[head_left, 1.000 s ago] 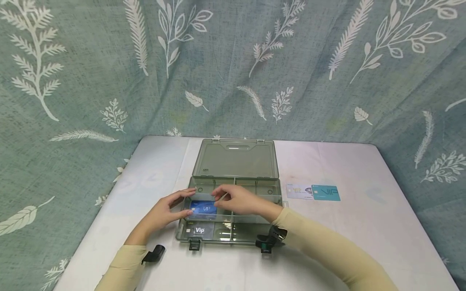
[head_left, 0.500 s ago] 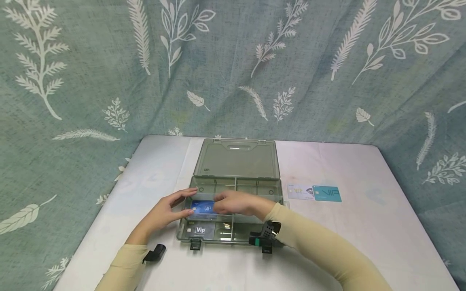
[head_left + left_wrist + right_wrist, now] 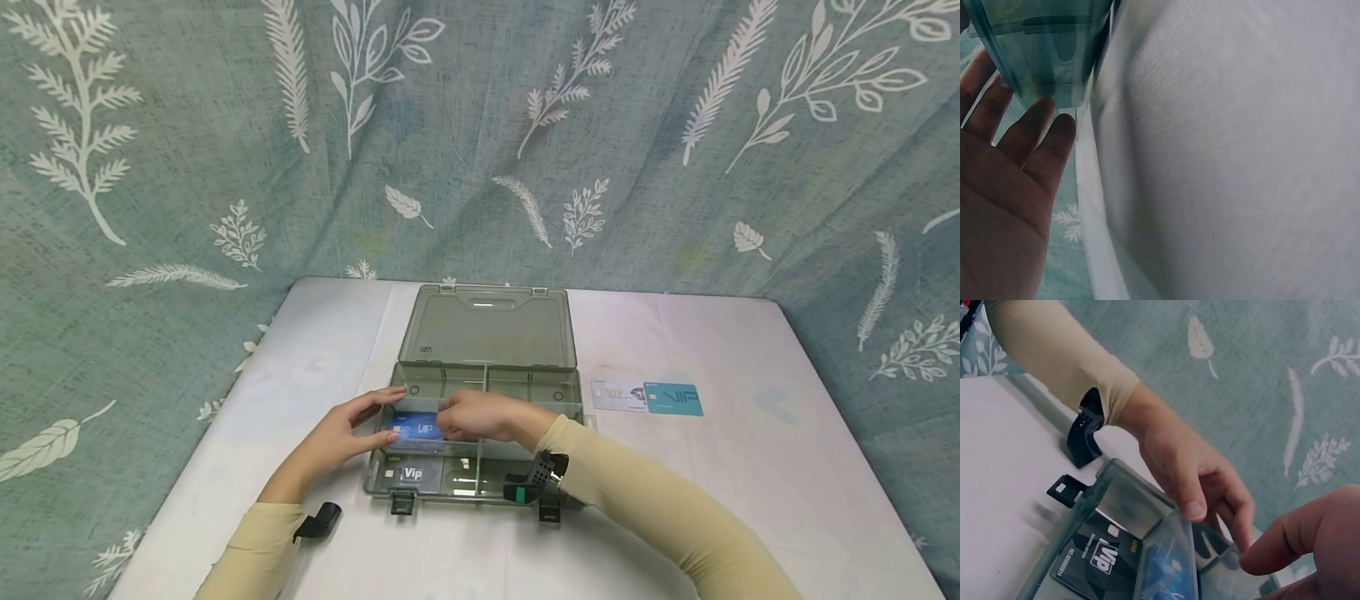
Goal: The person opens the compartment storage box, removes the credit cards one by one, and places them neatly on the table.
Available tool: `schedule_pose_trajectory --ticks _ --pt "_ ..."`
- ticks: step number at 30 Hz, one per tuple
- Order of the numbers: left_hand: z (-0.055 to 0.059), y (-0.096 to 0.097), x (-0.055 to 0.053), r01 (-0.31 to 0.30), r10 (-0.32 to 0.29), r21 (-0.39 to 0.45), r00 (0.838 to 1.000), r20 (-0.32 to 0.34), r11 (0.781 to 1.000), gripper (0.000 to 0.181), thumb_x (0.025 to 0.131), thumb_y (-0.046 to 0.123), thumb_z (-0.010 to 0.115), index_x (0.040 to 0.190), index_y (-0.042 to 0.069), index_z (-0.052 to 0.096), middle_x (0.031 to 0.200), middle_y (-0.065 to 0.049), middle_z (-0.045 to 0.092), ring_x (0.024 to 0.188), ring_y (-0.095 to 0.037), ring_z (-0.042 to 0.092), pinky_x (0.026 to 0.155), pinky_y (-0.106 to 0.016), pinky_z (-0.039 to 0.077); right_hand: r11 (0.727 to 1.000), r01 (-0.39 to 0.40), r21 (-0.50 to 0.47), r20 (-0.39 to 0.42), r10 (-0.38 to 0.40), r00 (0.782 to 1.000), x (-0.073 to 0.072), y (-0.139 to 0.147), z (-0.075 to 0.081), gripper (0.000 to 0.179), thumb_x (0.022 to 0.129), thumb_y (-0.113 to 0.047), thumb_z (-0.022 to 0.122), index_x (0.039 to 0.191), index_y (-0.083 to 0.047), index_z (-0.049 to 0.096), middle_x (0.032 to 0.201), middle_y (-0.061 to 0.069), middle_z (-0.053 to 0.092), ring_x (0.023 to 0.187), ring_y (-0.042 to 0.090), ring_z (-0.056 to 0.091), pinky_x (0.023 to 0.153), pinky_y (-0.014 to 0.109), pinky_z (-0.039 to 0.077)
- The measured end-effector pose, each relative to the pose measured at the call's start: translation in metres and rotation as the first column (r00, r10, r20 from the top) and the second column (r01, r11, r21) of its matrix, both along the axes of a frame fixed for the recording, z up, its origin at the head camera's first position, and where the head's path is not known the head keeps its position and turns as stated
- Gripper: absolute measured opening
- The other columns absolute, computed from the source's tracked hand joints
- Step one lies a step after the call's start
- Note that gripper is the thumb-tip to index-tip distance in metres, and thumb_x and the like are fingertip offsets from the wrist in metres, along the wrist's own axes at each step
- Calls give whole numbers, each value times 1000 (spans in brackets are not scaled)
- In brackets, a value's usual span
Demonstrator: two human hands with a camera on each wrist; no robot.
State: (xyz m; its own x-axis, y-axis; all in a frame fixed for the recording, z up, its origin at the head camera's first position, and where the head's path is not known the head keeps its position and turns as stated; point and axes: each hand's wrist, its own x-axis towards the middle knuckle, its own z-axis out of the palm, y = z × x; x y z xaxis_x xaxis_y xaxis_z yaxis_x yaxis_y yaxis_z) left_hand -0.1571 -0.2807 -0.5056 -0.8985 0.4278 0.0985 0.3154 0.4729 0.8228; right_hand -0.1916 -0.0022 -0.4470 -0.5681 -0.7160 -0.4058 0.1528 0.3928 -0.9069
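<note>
A smoky translucent compartment box (image 3: 510, 474) lies with its lid folded back. Its middle left compartment holds a blue VIP card (image 3: 417, 427); a black Vip card (image 3: 412, 474) sits in the front left one. My left hand (image 3: 341, 432) rests against the box's left side, fingers extended along the outside, thumb tip over the rim near the blue card. Curled down at that card's right end is my right hand (image 3: 487, 417), its fingertips mostly hidden in the head view. In the right wrist view, the right thumb and finger (image 3: 1272, 547) reach over the same compartment, close to the clear divider (image 3: 1196, 550).
On the table (image 3: 750, 500), right of the box, lie a silvery VIP card (image 3: 618, 395) and a teal VIP card (image 3: 674, 399), side by side. The open lid (image 3: 487, 329) reaches toward the back curtain (image 3: 480, 167). Two latches (image 3: 402, 503) stick out at the box's front.
My right hand has lowered from just above the middle compartment to the right end of the blue card, and its wrist has turned slightly. The left hand keeps its place.
</note>
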Motion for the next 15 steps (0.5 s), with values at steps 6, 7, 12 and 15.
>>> schedule_pose_trajectory --ticks 6,7,12,15 --pt "0 0 0 1 -1 8 1000 0 1000 58 90 23 81 143 13 59 154 -1 49 143 -30 42 114 -14 31 998 60 7 21 -60 998 3 2 1 69 88 -6 55 150 15 33 140 24 54 112 27 64 105 37 51" --pt "0 0 0 3 -3 11 1000 1 1000 58 90 23 80 143 12 59 154 -1 49 143 -30 42 114 -14 31 998 68 8 20 -68 997 3 3 1 69 88 -6 56 150 14 34 151 25 45 125 31 59 111 41 48" --pt "0 0 0 7 -7 11 1000 4 1000 58 91 23 80 143 12 58 154 -1 49 144 -29 42 114 -13 31 997 73 -1 -15 -73 997 8 5 2 65 92 -10 56 150 13 37 151 26 45 131 38 54 113 46 45" --pt "1 1 1 9 -9 13 1000 9 1000 58 91 23 80 144 12 57 155 -1 48 144 -29 41 114 -12 30 997 78 -3 -34 -78 996 10 6 4 62 95 -12 56 149 13 39 152 26 44 131 40 54 113 48 44"
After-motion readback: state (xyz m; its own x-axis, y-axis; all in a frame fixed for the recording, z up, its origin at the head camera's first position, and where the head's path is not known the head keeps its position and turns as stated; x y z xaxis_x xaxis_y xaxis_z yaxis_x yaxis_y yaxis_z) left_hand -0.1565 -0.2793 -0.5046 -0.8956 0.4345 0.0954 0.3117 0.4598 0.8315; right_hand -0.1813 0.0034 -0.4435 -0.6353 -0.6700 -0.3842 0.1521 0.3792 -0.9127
